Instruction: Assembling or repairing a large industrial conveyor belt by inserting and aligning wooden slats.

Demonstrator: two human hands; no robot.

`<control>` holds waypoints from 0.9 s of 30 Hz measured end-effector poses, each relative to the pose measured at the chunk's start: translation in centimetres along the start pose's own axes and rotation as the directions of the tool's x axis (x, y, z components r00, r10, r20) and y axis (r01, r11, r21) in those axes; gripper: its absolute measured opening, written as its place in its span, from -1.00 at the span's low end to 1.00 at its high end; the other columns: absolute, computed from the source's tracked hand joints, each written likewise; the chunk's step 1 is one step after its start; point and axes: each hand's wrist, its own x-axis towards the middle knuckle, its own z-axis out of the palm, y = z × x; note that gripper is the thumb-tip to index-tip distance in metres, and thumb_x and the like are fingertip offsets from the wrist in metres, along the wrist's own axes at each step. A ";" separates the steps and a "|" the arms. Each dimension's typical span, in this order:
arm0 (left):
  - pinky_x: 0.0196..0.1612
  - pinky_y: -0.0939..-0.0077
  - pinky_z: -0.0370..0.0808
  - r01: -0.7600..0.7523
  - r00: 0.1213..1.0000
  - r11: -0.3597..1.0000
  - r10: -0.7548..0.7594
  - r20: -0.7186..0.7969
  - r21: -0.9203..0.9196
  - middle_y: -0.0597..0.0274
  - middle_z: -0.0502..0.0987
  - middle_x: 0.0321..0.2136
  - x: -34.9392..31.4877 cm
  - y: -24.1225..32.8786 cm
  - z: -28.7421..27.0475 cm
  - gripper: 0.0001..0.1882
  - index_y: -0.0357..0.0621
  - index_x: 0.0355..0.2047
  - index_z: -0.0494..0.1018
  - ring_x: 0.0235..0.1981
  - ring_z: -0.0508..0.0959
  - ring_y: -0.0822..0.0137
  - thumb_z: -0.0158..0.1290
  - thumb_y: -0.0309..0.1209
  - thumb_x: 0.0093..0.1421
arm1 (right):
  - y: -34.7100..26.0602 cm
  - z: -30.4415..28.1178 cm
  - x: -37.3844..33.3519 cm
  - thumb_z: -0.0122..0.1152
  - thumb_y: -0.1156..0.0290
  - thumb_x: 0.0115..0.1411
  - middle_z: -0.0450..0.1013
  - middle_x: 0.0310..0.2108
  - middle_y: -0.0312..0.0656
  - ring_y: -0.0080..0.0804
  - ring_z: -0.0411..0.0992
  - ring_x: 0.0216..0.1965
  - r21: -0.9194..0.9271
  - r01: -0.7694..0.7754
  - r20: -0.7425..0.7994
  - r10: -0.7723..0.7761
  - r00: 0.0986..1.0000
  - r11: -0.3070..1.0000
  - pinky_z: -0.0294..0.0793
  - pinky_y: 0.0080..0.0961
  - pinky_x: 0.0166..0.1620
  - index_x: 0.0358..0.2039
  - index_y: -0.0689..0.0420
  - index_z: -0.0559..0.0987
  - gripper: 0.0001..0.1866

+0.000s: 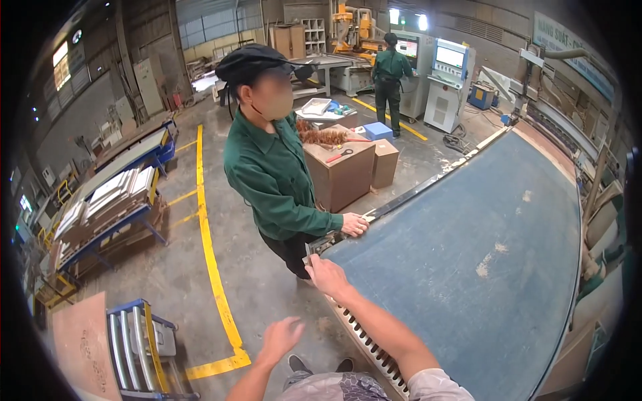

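Note:
A large machine table with a blue-grey belt surface (461, 247) slopes away to the right. My right hand (327, 275) is at its near left corner, fingers curled against a small metal edge piece (308, 259). The fingertips are partly hidden there. In the air over the floor, left of the table, my left hand (281, 339) has its fingers loosely apart and slightly blurred, with nothing seen in it. Across the corner stands a co-worker (274, 167) in a green shirt and black cap, one hand (354, 224) resting on the table's dark side rail (401, 202).
Brown boxes (338, 172) with a bristly brown roll (326, 136) and a red-handled tool (340, 155) stand behind the co-worker. At left are a roller cart (134, 347), stacked boards (110, 197) and a yellow floor line (210, 254). Another person (390, 73) stands by control cabinets (448, 83).

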 end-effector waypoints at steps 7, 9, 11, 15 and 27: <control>0.12 0.14 0.53 0.401 0.794 0.847 -0.511 0.329 0.350 0.01 0.62 -0.01 -9.2 -22.6 9.5 -0.44 0.12 0.07 0.59 0.06 0.60 0.01 0.20 0.08 0.13 | -2.4 -0.2 3.4 0.07 0.24 0.39 0.53 -0.30 0.19 0.27 0.49 -0.27 0.089 -0.011 -0.077 0.018 0.997 0.996 0.47 0.06 -0.25 -0.14 0.20 0.33 -0.72; 0.16 0.15 0.51 0.422 0.734 0.823 -0.557 0.388 0.381 0.02 0.59 0.05 -9.4 -25.7 11.2 -0.42 0.11 0.09 0.57 0.11 0.57 0.02 0.18 0.10 0.14 | -3.2 -0.4 3.8 0.07 0.24 0.39 0.52 -0.27 0.20 0.28 0.49 -0.26 0.109 -0.015 -0.102 0.026 0.994 0.994 0.47 0.07 -0.24 -0.14 0.20 0.32 -0.72; 0.18 0.15 0.49 0.447 0.709 0.816 -0.573 0.411 0.367 0.02 0.58 0.08 -8.9 -28.1 12.1 -0.40 0.09 0.11 0.56 0.13 0.55 0.03 0.17 0.09 0.14 | -3.5 -0.4 4.4 0.07 0.25 0.38 0.52 -0.25 0.21 0.28 0.49 -0.25 0.136 -0.012 -0.129 0.029 0.991 0.991 0.47 0.08 -0.23 -0.14 0.19 0.32 -0.73; 0.21 0.15 0.46 0.488 0.624 0.792 -0.611 0.487 0.368 0.02 0.55 0.13 -10.9 -31.5 12.9 -0.37 0.05 0.15 0.54 0.17 0.53 0.04 0.13 0.07 0.14 | -2.2 0.4 4.1 0.09 0.27 0.36 0.50 -0.27 0.19 0.26 0.49 -0.22 0.063 -0.040 -0.097 0.046 0.994 0.997 0.47 0.05 -0.20 -0.11 0.21 0.32 -0.72; 0.24 0.16 0.44 0.445 0.642 0.830 -0.557 0.527 0.336 0.00 0.54 0.15 -7.8 -33.3 11.7 -0.35 0.02 0.18 0.52 0.17 0.53 0.03 0.10 0.05 0.15 | -3.3 -0.2 3.1 0.08 0.34 0.36 0.50 -0.22 0.13 0.24 0.49 -0.20 0.122 -0.038 -0.227 0.065 0.972 0.992 0.52 0.02 -0.19 -0.08 0.21 0.35 -0.75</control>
